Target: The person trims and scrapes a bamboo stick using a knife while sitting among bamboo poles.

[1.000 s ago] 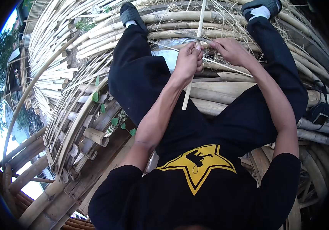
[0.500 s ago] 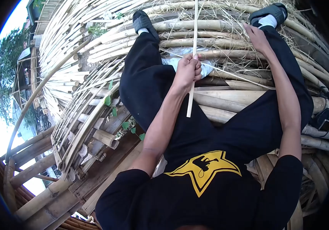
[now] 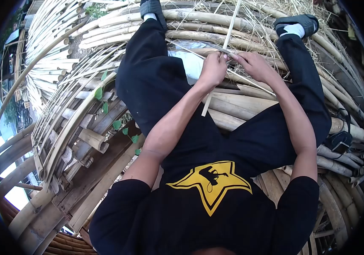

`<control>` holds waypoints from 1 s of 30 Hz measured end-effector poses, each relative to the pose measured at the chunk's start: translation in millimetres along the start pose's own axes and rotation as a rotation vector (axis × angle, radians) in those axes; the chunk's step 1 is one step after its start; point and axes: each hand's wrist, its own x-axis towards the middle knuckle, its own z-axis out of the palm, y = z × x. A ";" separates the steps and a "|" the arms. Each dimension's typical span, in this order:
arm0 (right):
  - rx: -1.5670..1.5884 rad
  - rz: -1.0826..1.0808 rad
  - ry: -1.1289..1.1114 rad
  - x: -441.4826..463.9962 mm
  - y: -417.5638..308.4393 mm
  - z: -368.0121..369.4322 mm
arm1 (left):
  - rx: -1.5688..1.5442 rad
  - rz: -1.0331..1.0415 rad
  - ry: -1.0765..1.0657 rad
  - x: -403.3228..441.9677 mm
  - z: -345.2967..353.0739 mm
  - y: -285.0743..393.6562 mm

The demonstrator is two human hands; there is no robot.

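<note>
My left hand (image 3: 214, 69) is closed round a long, thin bamboo strip (image 3: 231, 26). The strip's upper part rises past my fist, and its lower end hangs below it, over my lap. My right hand (image 3: 255, 66) pinches a knife (image 3: 221, 49) whose narrow blade lies across the strip just above my left fingers. Both hands are close together between my knees. Behind them, another thin strip slants down to the right over the bamboo poles (image 3: 233, 107). A pale plastic sheet (image 3: 192, 64) shows beside my left hand.
Bamboo poles (image 3: 203, 17) with straw-like shavings lie around my feet. To the left stand a stack of split bamboo (image 3: 80, 110) and a bent pole (image 3: 29, 68). A dark strapped object (image 3: 340, 141) sits at the right, beside my leg.
My right hand was out near the right foot half a second ago; it is now back at the strip, with the blade against it. The view has shifted slightly.
</note>
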 end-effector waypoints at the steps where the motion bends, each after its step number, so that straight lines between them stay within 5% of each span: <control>1: 0.002 0.002 -0.003 -0.1 -0.4 1.7 | 0.069 0.006 0.022 -2.8 0.3 3.1; 14: -0.148 -0.036 0.095 9.2 19.0 1.7 | 0.217 0.111 0.035 -1.0 -5.8 5.1; 18: -0.283 0.504 0.123 10.1 118.5 -48.6 | 0.198 0.021 0.069 -32.5 -18.0 -5.9; 21: -0.008 0.334 0.409 6.4 71.7 -63.0 | 0.032 -0.033 0.003 -21.3 -35.5 -3.3; 23: 0.103 0.258 0.263 13.6 41.6 -43.6 | -0.531 -0.202 -0.185 -12.2 -25.4 21.2; 25: -0.016 0.083 0.252 14.1 18.6 -19.9 | -0.583 -0.199 -0.177 -12.8 -20.4 37.6; 30: 0.088 0.074 0.047 0.6 -10.4 -14.8 | -0.730 -0.182 -0.254 -15.6 -24.7 37.8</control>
